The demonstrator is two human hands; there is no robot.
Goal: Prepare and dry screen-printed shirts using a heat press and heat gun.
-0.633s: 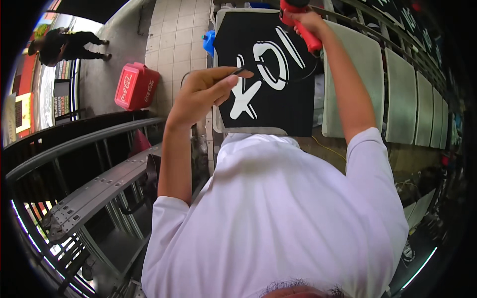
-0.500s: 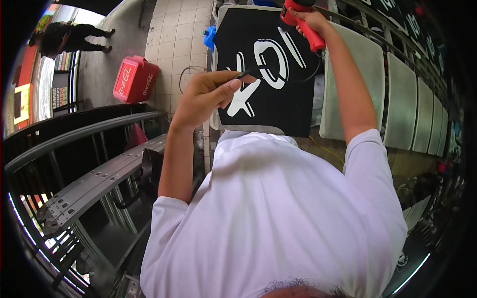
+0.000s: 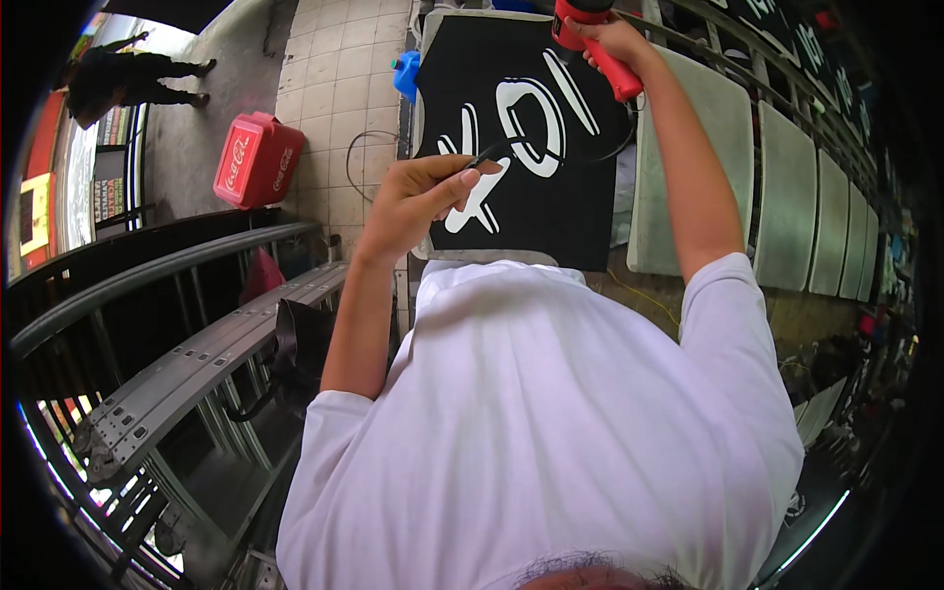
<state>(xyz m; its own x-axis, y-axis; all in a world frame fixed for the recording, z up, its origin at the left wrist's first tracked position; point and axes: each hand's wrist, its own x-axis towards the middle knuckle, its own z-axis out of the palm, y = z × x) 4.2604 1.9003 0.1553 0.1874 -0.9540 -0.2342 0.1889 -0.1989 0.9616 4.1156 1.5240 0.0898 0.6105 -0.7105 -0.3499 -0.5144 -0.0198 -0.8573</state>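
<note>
My right hand (image 3: 621, 41) is wrapped round the handle of a red and black heat gun (image 3: 612, 71), held over the far right part of a black cloth (image 3: 580, 221). Bold white printed characters cover the cloth, which lies on a pale flat board. Nearer to me, my left hand (image 3: 418, 202) pinches the black cord (image 3: 484, 154) between thumb and fingers, above the cloth's left side. From there the cord runs across the print toward the gun's handle, and a loop of it hangs out to the left. My left hand covers part of the print.
Several pale boards (image 3: 703, 167) stand in a row to the right, with more printed black cloth (image 3: 806, 44) beyond. A blue jug (image 3: 406, 77) is beside the cloth. Leftward are a red cooler box (image 3: 258, 160), a metal ladder (image 3: 211, 344) and a person (image 3: 118, 79).
My left hand has shifted slightly right and down, still pinching the cord. The heat gun stays almost in place. In the background, the person's arm now stretches out.
</note>
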